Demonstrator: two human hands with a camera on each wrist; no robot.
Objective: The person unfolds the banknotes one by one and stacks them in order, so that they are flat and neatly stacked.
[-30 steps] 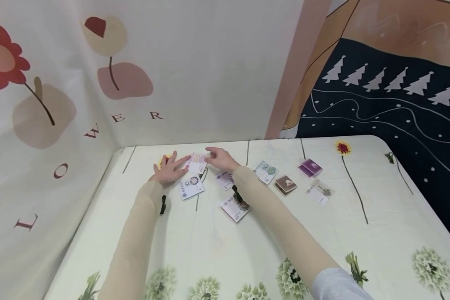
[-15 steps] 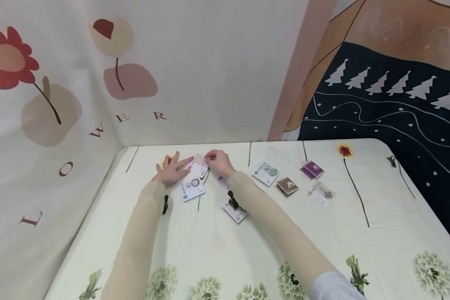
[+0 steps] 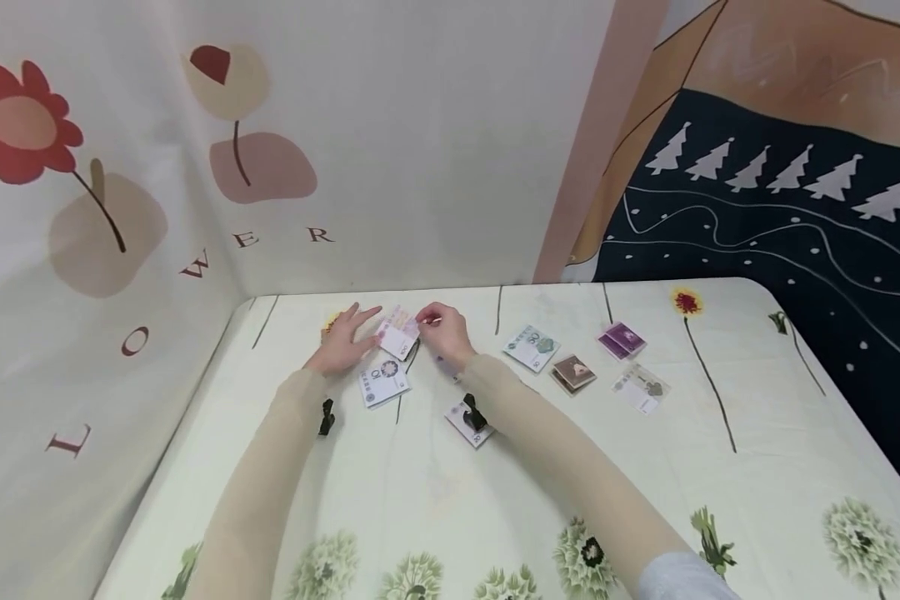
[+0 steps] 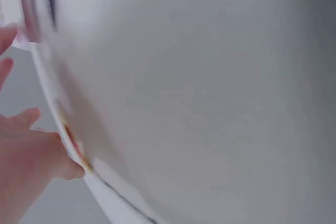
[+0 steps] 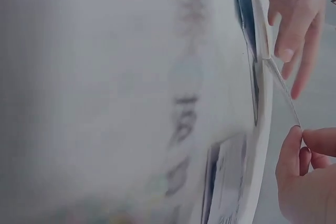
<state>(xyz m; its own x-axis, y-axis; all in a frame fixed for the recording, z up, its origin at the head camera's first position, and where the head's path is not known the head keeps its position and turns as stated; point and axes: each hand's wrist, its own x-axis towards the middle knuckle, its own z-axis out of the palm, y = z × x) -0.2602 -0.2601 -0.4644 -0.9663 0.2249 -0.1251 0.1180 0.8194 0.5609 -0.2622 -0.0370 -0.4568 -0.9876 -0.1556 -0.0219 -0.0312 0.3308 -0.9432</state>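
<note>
A pinkish banknote marked 100 (image 3: 397, 335) is near the far edge of the table, between the two hands. My right hand (image 3: 447, 335) pinches its right edge between thumb and fingertip. The right wrist view shows the note edge-on as a thin strip (image 5: 284, 88) running from that pinch towards the other hand. My left hand (image 3: 342, 343) is at the note's left side with fingers spread and fairly straight; one finger lies close to its edge, and contact is hard to tell. Just below lies a folded bluish note marked 10 (image 3: 382, 383).
Under the right forearm lies a note marked 20 (image 3: 465, 423), partly hidden. To the right are a green note marked 50 (image 3: 532, 348), a brown folded note (image 3: 573, 372), a purple folded note (image 3: 622, 340) and a pale note (image 3: 642, 388). A fabric wall (image 3: 435, 167) rises behind.
My right hand has come in from a pointing pose to pinch the 100 note's right edge. The left hand has drawn slightly off the note, its fingers less widely spread. The other notes stay put.
</note>
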